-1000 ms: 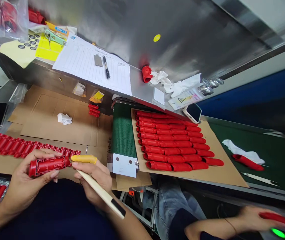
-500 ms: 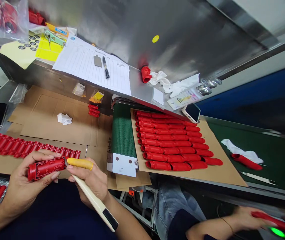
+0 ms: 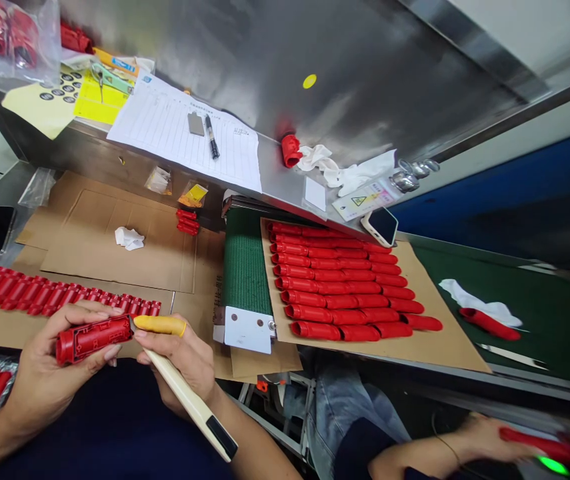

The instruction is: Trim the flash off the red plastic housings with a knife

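Note:
My left hand [image 3: 47, 357] is wrapped round a red cylindrical part [image 3: 95, 339] with dark outlined patterns on its side, held nearly level at the lower left. My right hand [image 3: 185, 357] grips a cream-handled tool [image 3: 189, 400] with a black patch at its lower end. A yellow cover sits on one finger of that hand. The tool's tip is at the right end of the red part; whether they touch is hard to tell. Behind my left hand, a row of small red parts [image 3: 39, 293] lies on cardboard.
Rows of red parts [image 3: 339, 287] lie on cardboard beside a green conveyor belt [image 3: 249, 260]. A crumpled white tissue [image 3: 129, 238] is on the left cardboard [image 3: 115, 267]. Papers [image 3: 175, 133] cover the metal shelf. At the lower right, a co-worker's hand [image 3: 485, 437] holds a red object.
The red part in my left hand has turned slightly, and my right hand and tool have barely shifted. The co-worker's hand has moved a little left.

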{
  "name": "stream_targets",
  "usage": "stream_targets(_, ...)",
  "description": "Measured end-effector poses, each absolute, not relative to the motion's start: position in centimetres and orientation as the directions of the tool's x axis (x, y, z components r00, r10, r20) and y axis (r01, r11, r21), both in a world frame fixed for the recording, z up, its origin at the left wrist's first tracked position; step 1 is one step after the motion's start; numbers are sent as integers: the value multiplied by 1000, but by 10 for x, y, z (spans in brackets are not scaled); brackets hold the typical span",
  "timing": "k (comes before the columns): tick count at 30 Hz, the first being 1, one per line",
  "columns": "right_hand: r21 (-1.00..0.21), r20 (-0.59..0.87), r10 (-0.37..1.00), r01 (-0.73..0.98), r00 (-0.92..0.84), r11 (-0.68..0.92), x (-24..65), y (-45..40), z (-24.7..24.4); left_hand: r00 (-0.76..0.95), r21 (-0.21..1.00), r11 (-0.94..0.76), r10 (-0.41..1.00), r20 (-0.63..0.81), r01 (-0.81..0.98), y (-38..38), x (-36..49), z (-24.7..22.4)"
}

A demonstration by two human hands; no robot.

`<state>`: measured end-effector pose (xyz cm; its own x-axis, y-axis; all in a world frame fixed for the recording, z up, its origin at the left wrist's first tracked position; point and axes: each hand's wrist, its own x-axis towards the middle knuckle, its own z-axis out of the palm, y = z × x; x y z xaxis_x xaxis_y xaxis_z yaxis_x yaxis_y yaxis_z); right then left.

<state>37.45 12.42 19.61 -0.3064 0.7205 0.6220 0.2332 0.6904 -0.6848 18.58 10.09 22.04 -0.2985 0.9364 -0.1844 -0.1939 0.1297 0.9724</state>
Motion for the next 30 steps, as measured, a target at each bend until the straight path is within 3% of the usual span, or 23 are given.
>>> stream_targets(4, -701, 587, 730, 231, -350, 674, 376, 126, 197, -285, 956, 172, 928, -239, -239, 101, 183, 215)
stream_targets(7, -599, 640, 647, 257, -415, 758, 381, 133, 187, -151, 884, 278, 923, -354, -376, 105, 176, 209)
stream_targets(9, -576, 674, 648, 298, -353, 761, 387, 138, 179, -57, 819, 339, 911, -409, -462, 108, 172, 208)
stream_targets(12, -703, 622, 777, 368, -99, 609, 395, 140, 176, -48, 775, 360, 893, -447, -520, 112, 171, 211)
stream_targets(14, -818, 508, 861, 295, -36, 494, 396, 138, 183, -66, 776, 353, 891, -449, -523, 112, 172, 213)
stream_targets(18, -846, 497, 842, 98, -208, 523, 390, 128, 203, -94, 802, 317, 904, -417, -506, 109, 173, 209)
stream_targets(23, -787, 552, 780, 126, -295, 604, 386, 126, 211, -76, 823, 299, 922, -380, -484, 107, 173, 200)
stream_targets(30, -815, 512, 824, 166, -241, 555, 390, 129, 207, -75, 809, 271, 930, -360, -521, 116, 176, 203)
